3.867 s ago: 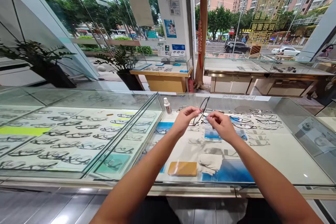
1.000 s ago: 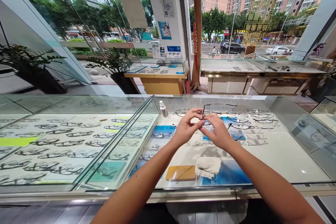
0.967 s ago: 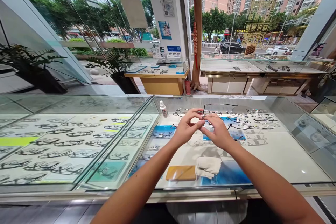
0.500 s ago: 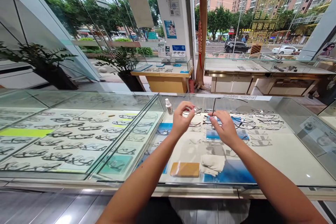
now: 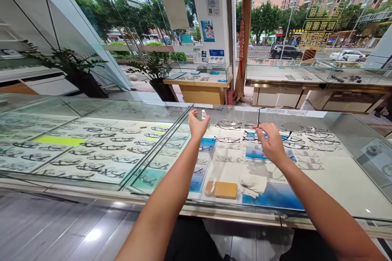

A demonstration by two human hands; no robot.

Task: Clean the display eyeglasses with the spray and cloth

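My left hand reaches out over the glass counter, fingers and thumb apart on either side of a small white bottle. Whether they touch the bottle I cannot tell. Between thumb and fingers, my right hand grips a pair of eyeglasses; one dark temple stands upright, and the hand hides part of the frame. Nearer to me on the counter are a tan flat case and a crumpled beige cloth.
Several eyeglass frames lie in rows inside the glass display case. Another glass case full of frames adjoins on the left. Potted plants, a wooden post and further counters stand beyond, before the windows.
My left hand has moved left and away from the right hand to the white bottle. My right hand still holds the eyeglasses. The camera view has shifted slightly.
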